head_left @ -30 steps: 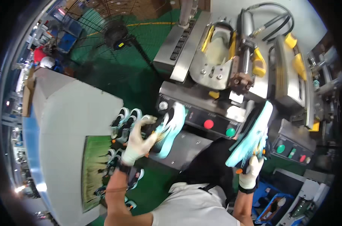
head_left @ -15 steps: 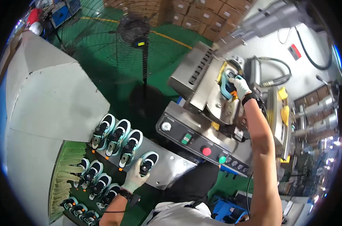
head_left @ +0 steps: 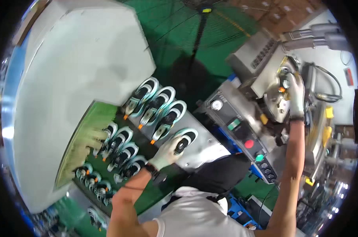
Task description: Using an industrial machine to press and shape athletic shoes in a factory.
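Observation:
My left hand (head_left: 168,153), in a pale glove, is closed on a black-and-white sneaker (head_left: 190,135) with a mint sole, at the end of the metal ledge (head_left: 204,144). To its left, several like sneakers (head_left: 171,119) stand on the same ledge, toes pointing away and orange tabs at their heels. My right hand (head_left: 296,94), also gloved, reaches into the metal-sided machine (head_left: 258,85). Its blurred fingers lie against another sneaker (head_left: 284,81) seated there, an orange tab showing at its near end. Whether those fingers grip it is not clear.
A control panel (head_left: 236,132) with red and green buttons fronts the machine. Beside the ledge, more sneakers (head_left: 121,156) sit in rows by a green strip curtain (head_left: 82,138) under a white housing (head_left: 88,59). A fan stand (head_left: 196,39) rises behind. Yellow-handled equipment (head_left: 327,136) stands at right.
The view has swung left. The sneaker in the machine, earlier tipped with its mint sole showing, now sits down in it, my right hand along its side. My left hand stays on its sneaker.

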{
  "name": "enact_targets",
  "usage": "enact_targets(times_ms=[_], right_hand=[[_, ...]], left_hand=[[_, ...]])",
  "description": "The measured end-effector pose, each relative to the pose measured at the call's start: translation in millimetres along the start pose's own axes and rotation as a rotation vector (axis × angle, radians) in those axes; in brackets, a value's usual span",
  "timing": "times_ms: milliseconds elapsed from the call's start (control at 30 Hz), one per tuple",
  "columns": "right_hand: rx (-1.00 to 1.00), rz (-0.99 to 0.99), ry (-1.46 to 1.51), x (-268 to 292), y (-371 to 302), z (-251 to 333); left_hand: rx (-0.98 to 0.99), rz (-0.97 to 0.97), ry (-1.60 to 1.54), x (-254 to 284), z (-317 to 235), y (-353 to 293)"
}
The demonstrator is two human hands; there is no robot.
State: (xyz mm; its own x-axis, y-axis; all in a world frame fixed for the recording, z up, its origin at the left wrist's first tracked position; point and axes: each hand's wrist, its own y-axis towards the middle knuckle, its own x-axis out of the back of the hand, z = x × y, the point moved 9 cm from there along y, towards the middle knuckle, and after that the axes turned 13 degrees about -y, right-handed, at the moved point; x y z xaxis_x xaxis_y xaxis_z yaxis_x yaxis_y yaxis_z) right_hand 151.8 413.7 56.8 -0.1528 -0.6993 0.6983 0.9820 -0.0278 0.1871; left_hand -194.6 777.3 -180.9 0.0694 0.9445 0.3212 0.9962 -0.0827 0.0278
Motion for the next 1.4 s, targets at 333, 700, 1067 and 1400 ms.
enact_targets(times_ms=[333,700,1067,1400], right_hand=[[0.178,0.147,-0.957,-80,-341,-70],[-0.014,0.178,-0.025,1,-461,-3],[-0.668,-1.001,-0.487,185,-651,-67],[-0.534,-1.879,-0.326,452,-871,-243]], left_hand=[[-0.037,0.019,0.039,-5,-7,1],[0.004,0.416,-0.512,-143,-187,5],[-0.332,1.223,-0.613,-402,-405,-138],[0.123,1.698,-0.379,-436,-300,-167]])
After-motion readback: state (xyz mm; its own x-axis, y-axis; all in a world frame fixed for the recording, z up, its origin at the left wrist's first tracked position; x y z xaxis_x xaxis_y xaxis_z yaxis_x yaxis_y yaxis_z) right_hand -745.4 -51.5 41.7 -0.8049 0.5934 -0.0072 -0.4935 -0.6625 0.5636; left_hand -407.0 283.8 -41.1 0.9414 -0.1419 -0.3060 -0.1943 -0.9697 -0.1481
